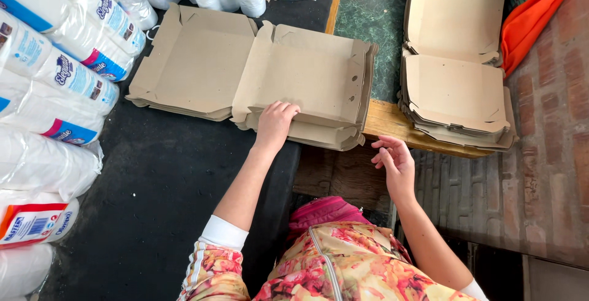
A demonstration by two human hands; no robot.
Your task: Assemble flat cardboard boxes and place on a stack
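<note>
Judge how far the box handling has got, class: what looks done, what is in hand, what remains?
Done: a stack of opened boxes sits at right on the wooden ledge. In hand: the left hand grips the near edge of the top box of the middle pile, while the right hand hangs open, holding nothing. Left: the flat boxes beside it.

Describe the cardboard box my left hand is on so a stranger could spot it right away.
Start at the black table. The unfolded brown cardboard box lies at its right edge, under the left hand. Unlike the stack of boxes further right, it overlaps another flat box.
</note>
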